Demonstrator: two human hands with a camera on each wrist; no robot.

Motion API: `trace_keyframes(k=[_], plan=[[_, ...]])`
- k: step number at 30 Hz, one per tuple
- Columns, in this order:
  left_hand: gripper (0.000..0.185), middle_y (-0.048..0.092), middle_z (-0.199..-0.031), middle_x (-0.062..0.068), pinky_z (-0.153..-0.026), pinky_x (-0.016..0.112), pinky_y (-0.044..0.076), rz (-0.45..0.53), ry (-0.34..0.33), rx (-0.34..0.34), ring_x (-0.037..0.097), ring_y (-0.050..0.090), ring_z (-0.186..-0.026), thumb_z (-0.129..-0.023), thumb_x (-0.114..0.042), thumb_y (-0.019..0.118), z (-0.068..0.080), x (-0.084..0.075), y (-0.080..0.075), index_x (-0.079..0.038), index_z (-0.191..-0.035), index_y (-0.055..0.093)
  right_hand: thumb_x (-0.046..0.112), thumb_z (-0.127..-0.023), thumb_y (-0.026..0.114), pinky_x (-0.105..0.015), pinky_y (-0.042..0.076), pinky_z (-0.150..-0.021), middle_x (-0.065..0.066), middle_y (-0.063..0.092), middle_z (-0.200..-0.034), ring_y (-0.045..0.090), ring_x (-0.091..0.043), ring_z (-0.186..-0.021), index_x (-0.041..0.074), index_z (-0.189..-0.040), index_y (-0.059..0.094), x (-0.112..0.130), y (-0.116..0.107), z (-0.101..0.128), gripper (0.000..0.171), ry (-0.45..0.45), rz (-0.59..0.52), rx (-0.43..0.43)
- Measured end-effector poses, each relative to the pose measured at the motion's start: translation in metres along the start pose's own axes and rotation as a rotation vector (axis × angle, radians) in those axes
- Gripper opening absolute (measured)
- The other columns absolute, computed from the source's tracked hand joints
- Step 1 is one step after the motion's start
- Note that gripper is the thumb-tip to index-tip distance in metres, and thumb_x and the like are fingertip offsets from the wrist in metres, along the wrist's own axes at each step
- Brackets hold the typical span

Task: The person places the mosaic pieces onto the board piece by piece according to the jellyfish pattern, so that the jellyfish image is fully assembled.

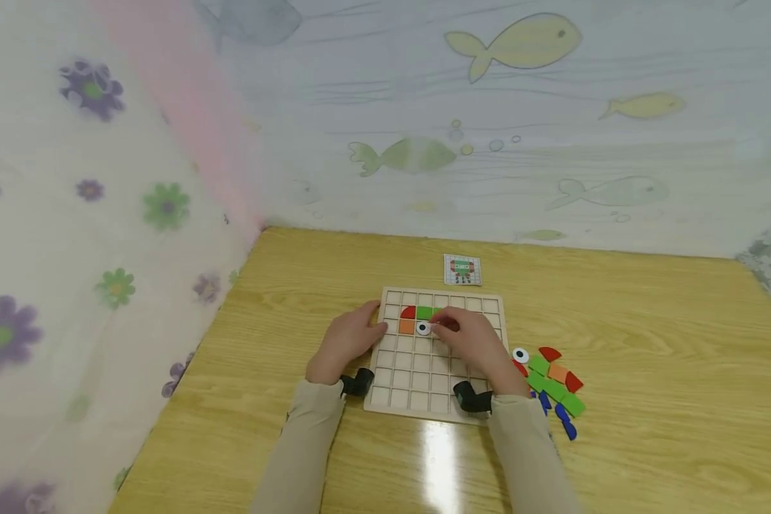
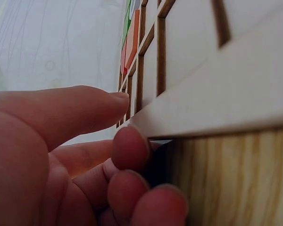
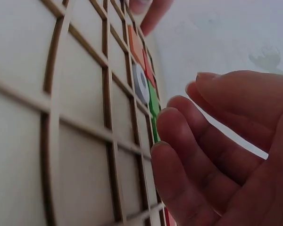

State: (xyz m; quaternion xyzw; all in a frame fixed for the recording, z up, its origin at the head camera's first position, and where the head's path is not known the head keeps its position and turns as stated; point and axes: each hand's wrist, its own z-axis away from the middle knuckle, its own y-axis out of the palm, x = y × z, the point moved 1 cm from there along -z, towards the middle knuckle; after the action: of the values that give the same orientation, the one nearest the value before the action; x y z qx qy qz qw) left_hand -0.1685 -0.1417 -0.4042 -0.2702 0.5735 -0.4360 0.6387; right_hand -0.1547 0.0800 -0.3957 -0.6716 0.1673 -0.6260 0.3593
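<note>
Mid-fill: left hand (image 1: 345,341) braced the grid board (image 1: 417,389) edge, thumb on top, fingers curled under; right hand (image 1: 474,343) fingers relaxed, holding nothing, eye disc (image 1: 423,328) seated just beyond fingertips; next probably needs another piece from the loose pile (image 1: 552,382).

One gridded wooden board (image 1: 440,400) lies on the table (image 1: 649,400); one small pattern card (image 1: 462,270) sits just beyond its far edge; four pieces show in the board's cells: one red quarter-round (image 1: 408,312), one green square (image 1: 424,312), one orange square (image 1: 406,327), one white eye disc (image 1: 423,328); a loose heap (image 1: 552,385) by the board's right edge holds one more eye disc (image 1: 520,355), with red, green, orange and blue pieces too overlapped to count; two hands are in view, the left hand (image 1: 347,343) and the right hand (image 1: 478,346).
</note>
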Motion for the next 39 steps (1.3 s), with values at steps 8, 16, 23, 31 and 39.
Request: trace_keyframes(k=[8,16,23,31,39], plan=[[0.054,0.051,-0.125,0.007,-0.089,0.041,0.038,-0.021,-0.004,0.0,0.027,0.05,-0.11,-0.088,-0.037,0.051,-0.002,-0.002,0.0,-0.016,-0.137,0.038,0.03,-0.088,0.055,-0.035,0.042,-0.074,0.003,0.061,-0.094,0.054,-0.015,-0.083,0.018,-0.101,0.065,-0.022,-0.023,0.021,0.02,0.049,0.036,-0.021],[0.055,0.056,-0.118,0.009,-0.088,0.041,0.039,-0.005,0.016,-0.005,0.026,0.052,-0.107,-0.088,-0.037,0.05,-0.003,-0.002,0.002,-0.014,-0.136,0.039,0.03,-0.089,0.054,-0.035,0.043,-0.073,-0.001,0.061,-0.096,0.054,-0.017,-0.083,0.015,-0.107,0.061,-0.045,-0.052,0.044,0.025,0.144,0.018,-0.018],[0.055,0.054,-0.066,-0.001,-0.083,0.038,0.041,-0.005,0.01,0.01,0.021,0.056,-0.088,-0.089,-0.037,0.049,-0.003,-0.001,0.0,-0.015,-0.137,0.037,0.022,-0.088,0.055,-0.037,0.043,-0.072,-0.006,0.059,-0.1,0.054,-0.021,-0.085,0.01,-0.11,0.06,-0.056,-0.069,0.053,0.026,0.17,0.056,0.014],[0.054,0.052,-0.061,-0.004,-0.068,0.033,0.041,-0.007,0.026,0.009,0.014,0.049,-0.06,-0.089,-0.035,0.05,-0.003,-0.002,-0.001,-0.013,-0.137,0.037,0.02,-0.084,0.061,-0.043,0.041,-0.076,-0.008,0.059,-0.098,0.053,-0.025,-0.088,0.008,-0.109,0.06,-0.067,-0.078,0.059,0.028,0.184,0.074,0.036],[0.053,0.051,-0.06,-0.005,-0.069,0.034,0.042,0.0,0.034,0.007,0.014,0.05,-0.06,-0.089,-0.034,0.051,-0.001,-0.003,-0.003,-0.013,-0.136,0.038,0.022,-0.082,0.063,-0.043,0.041,-0.077,-0.01,0.059,-0.099,0.053,-0.024,-0.088,0.006,-0.106,0.063,-0.075,-0.08,0.06,0.028,0.166,0.095,0.086]])
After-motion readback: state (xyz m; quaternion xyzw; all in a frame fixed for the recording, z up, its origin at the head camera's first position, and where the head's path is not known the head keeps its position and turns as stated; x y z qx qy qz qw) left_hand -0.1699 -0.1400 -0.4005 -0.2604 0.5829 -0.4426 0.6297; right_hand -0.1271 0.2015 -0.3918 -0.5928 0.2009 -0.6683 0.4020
